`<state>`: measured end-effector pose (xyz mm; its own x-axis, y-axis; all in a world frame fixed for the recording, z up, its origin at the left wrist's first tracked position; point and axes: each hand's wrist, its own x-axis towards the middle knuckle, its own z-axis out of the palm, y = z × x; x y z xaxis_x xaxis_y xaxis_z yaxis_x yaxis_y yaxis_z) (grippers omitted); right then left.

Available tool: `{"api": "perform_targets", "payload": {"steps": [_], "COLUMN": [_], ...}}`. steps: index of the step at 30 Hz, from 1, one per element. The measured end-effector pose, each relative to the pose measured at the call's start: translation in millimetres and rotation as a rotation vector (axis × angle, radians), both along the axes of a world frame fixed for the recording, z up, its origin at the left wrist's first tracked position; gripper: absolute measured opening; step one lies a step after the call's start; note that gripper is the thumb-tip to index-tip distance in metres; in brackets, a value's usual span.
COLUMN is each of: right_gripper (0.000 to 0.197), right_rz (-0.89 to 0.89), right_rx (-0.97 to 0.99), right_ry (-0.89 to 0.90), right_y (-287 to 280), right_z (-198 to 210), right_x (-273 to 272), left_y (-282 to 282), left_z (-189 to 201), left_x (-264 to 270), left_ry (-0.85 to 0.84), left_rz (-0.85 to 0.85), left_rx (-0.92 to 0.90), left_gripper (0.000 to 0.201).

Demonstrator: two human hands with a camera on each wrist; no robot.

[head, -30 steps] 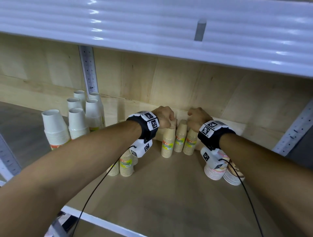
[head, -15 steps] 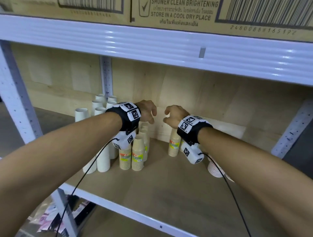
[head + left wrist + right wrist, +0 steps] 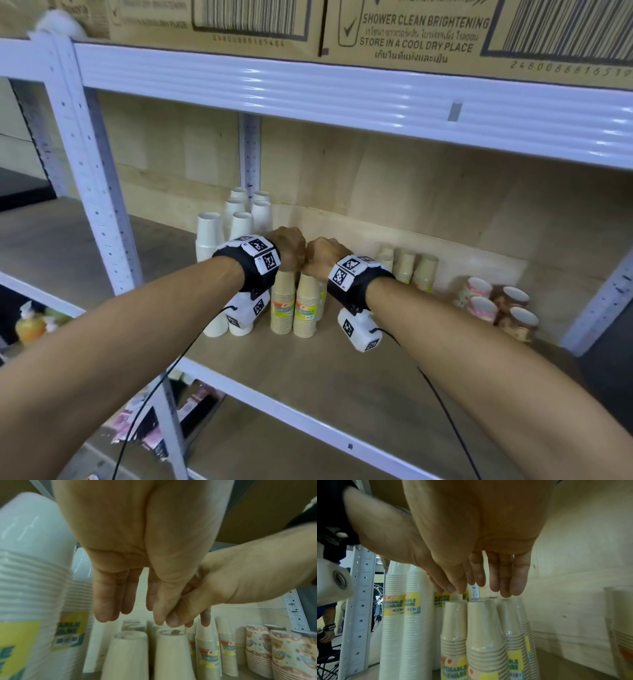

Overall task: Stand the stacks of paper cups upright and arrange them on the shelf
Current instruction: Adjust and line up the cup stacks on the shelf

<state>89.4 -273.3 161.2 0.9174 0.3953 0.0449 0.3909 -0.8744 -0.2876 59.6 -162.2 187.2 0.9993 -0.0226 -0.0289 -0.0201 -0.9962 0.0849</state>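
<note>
Two tan cup stacks (image 3: pixel 294 306) stand upright mid-shelf, right of the white cup stacks (image 3: pixel 239 219). Both hands hover just above their tops. The left hand (image 3: pixel 291 251) hangs with straight fingers (image 3: pixel 106 601) over the tan stacks (image 3: pixel 128 655) and holds nothing. The right hand (image 3: pixel 320 257) is pressed against it, thumb to thumb, fingers (image 3: pixel 505 582) pointing down over the same stacks (image 3: pixel 484 635), also empty. Three more tan stacks (image 3: pixel 407 267) stand upright by the back wall. Several patterned cup stacks (image 3: pixel 493 308) lie tilted on the right.
The shelf board (image 3: pixel 308 370) is bare in front of the stacks. A white upright post (image 3: pixel 99 192) bounds the left, another (image 3: pixel 603 301) the right. The upper shelf beam (image 3: pixel 342 99) carries cardboard boxes (image 3: pixel 411 31) overhead.
Both hands let go of the tan stacks by the back wall and moved left, meeting over the tan stacks beside the white ones. The head view pulled back.
</note>
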Motion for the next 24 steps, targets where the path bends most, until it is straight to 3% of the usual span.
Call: {"api": "perform_targets", "payload": {"steps": [4,12,24], "right_gripper": [0.018,0.007,0.018], "right_rz": [0.018,0.023,0.020], "right_rx": [0.038,0.046,0.063], "right_ry": [0.001,-0.001,0.034], "right_y": [5.7,10.9,7.3], "right_z": [-14.6,-28.3,-27.6], "right_x": [0.4,-1.5,3.4], "left_y": [-0.8,7.2,6.8], "left_z": [-12.4,-34.4,-36.3], "left_x": [-0.4,7.8,10.1], "left_ry": [-0.065,0.009,-0.014], "left_rz": [0.027,-0.016,-0.057], "left_rx": [0.051,0.040,-0.007], "left_gripper": [0.027,0.019,0.023]}}
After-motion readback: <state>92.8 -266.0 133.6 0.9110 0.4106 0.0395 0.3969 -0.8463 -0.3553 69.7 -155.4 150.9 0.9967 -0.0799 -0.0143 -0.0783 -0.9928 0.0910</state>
